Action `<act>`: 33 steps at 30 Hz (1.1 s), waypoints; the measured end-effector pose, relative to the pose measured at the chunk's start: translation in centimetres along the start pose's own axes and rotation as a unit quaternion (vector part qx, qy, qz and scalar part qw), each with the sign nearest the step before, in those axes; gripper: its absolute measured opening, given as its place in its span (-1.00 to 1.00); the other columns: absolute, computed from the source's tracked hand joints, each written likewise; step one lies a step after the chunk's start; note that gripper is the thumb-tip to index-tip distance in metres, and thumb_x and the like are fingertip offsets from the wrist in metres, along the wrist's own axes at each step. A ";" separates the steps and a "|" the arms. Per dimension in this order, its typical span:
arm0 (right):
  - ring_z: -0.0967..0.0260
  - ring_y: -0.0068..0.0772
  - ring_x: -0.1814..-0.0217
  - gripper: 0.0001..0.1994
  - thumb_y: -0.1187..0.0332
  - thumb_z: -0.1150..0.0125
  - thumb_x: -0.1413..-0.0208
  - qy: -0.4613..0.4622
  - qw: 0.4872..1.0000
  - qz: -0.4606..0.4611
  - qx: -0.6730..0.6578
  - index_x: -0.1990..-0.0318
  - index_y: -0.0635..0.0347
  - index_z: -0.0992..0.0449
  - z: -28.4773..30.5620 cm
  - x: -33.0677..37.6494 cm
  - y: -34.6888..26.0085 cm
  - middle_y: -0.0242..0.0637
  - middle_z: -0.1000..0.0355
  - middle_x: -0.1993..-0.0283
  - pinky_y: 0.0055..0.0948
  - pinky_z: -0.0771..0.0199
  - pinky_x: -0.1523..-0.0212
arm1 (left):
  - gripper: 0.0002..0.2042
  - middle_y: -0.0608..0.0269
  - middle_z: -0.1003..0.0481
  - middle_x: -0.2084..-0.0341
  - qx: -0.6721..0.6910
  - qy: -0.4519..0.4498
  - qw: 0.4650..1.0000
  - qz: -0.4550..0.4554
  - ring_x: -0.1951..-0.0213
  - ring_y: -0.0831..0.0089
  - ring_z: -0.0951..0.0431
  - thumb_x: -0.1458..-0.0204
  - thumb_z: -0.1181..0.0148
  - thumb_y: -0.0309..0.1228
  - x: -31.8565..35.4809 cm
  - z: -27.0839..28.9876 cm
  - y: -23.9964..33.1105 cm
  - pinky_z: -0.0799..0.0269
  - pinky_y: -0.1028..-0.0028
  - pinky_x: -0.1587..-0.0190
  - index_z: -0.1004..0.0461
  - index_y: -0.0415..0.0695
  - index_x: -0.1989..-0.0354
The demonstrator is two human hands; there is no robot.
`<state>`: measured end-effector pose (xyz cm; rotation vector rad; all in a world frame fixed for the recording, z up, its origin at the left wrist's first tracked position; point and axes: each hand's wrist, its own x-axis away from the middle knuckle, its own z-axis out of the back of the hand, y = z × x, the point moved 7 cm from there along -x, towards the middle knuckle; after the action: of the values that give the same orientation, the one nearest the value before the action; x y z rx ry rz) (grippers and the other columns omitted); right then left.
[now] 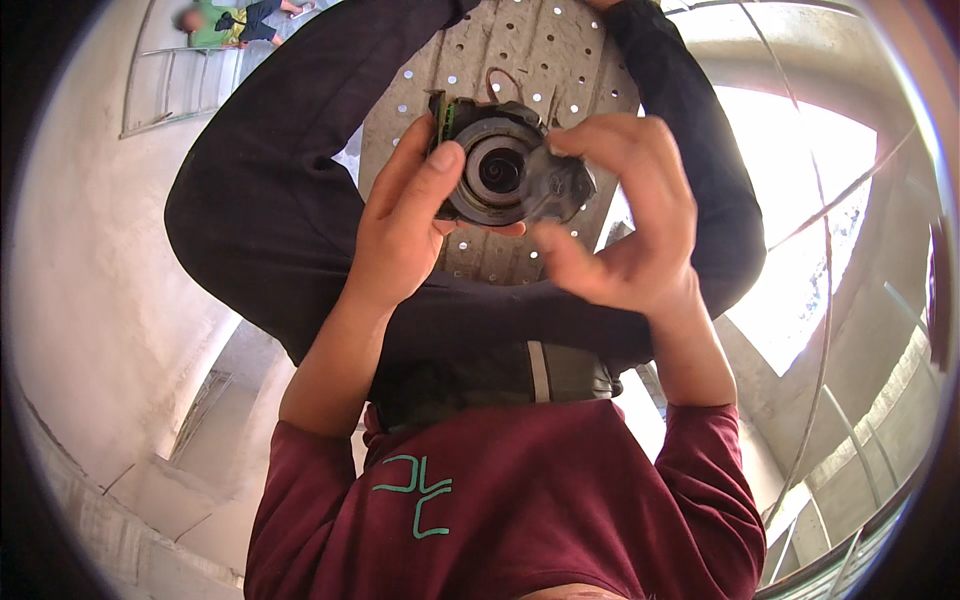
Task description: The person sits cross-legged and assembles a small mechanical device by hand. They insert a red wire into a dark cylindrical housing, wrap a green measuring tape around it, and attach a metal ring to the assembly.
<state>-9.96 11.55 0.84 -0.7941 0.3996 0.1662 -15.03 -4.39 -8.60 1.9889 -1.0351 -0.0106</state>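
Note:
My left hand (405,215) grips a round black device (492,215) by its left side, thumb on the front rim and fingertips showing beneath it. A grey ring (482,160) surrounds a dark round hollow in its face. On its left edge stands a green circuit board (446,122), and a thin reddish wire (500,74) loops up behind. Between the curved thumb and fingers of my right hand (645,210) is a dark round cap (562,187), smeared by motion. It overlaps the device's right side; whether they touch I cannot tell.
Below the hands lies a ribbed metal plank (490,250) with punched holes, framed by my crossed legs in dark trousers (270,190). Cables (828,260) hang at the right by a bright opening. Another person (235,25) is at the far upper left.

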 end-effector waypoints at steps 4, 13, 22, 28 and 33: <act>-0.42 -0.12 0.11 -0.45 0.17 -0.62 0.21 0.001 0.997 -0.018 0.075 0.02 0.18 -0.63 -1.3 1.2 -1.0 -0.20 -0.51 0.09 -0.25 -0.43 0.06 | -0.48 -0.05 -0.48 -0.19 0.022 -0.009 1.000 0.012 -0.13 0.19 -0.63 -0.52 0.35 -0.14 0.3 -0.1 -0.9 -0.74 0.09 -0.04 -0.18 -0.28 -0.43; -0.34 -0.12 0.02 -0.42 0.10 -0.66 0.25 0.005 0.994 -0.065 0.089 0.01 0.05 -0.60 -1.3 1.6 -0.5 -0.29 -0.44 0.03 -0.18 -0.32 -0.03 | -0.51 0.01 -0.48 -0.21 -0.016 0.021 0.999 0.021 -0.14 0.32 -0.62 -0.53 0.32 -0.18 0.9 -1.3 -0.4 -0.64 0.33 -0.11 -0.21 -0.27 -0.43; -0.38 -0.07 -0.06 -0.43 0.07 -0.64 0.18 0.031 0.996 -0.071 0.042 -0.03 0.04 -0.63 -1.3 2.0 -0.3 -0.18 -0.45 -0.08 -0.15 -0.35 -0.09 | -0.51 0.02 -0.46 -0.24 0.028 0.011 0.999 0.029 -0.22 0.34 -0.57 -0.53 0.33 -0.20 1.1 -0.9 -0.8 -0.57 0.31 -0.22 -0.19 -0.28 -0.44; -0.39 -0.05 -0.09 -0.47 0.11 -0.62 0.12 -0.002 0.998 -0.061 0.012 -0.05 0.01 -0.66 -1.5 2.1 0.1 -0.13 -0.45 -0.18 -0.15 -0.35 -0.11 | -0.51 0.05 -0.46 -0.25 0.003 -0.009 1.000 0.015 -0.24 0.37 -0.55 -0.53 0.33 -0.20 1.1 -1.1 -0.6 -0.55 0.32 -0.22 -0.18 -0.25 -0.45; -0.39 -0.07 -0.08 -0.46 0.10 -0.63 0.14 0.014 0.999 -0.046 0.019 -0.04 0.01 -0.66 -1.6 2.3 0.0 -0.16 -0.46 -0.17 -0.16 -0.34 -0.10 | -0.52 0.07 -0.46 -0.25 0.001 0.002 1.000 0.014 -0.23 0.39 -0.56 -0.53 0.34 -0.22 1.4 -1.6 -0.3 -0.56 0.36 -0.19 -0.18 -0.24 -0.46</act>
<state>-8.29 10.43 -1.10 -0.7766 0.3910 0.0608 -13.34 -4.17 -7.34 1.9751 -1.0614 0.0088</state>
